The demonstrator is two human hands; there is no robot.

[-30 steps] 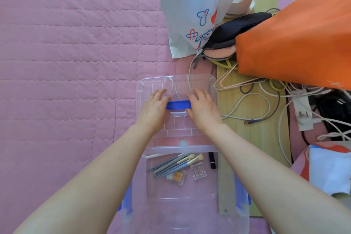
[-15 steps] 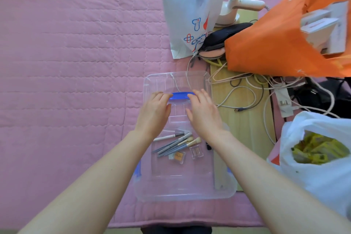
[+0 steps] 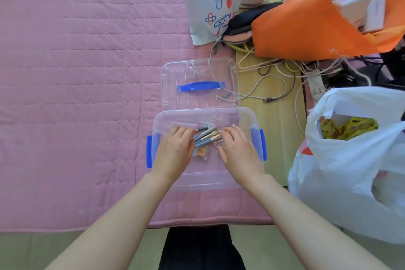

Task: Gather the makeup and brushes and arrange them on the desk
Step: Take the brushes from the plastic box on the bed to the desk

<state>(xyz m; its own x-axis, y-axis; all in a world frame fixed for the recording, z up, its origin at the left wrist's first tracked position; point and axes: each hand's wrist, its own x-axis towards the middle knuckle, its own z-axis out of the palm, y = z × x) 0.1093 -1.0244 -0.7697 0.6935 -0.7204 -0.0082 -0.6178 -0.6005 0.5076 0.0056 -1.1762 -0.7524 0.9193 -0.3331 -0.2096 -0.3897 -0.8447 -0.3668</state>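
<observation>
Reaching: both hands are down inside the clear storage box (image 3: 206,180), which sits on the pink quilt (image 3: 76,72).
Lid: the lid (image 3: 198,84) lies flat just beyond the box, likely set there to free the opening.
Brushes: the brushes (image 3: 206,137) lie bunched on the box floor beside an eyeshadow pan (image 3: 201,152).
Left hand: the left hand (image 3: 174,153) has its fingers loosely curled, tips touching the brush handles.
Right hand: the right hand (image 3: 237,152) has its fingers spread over a second pan, mostly hidden; no firm grip is visible.
</observation>
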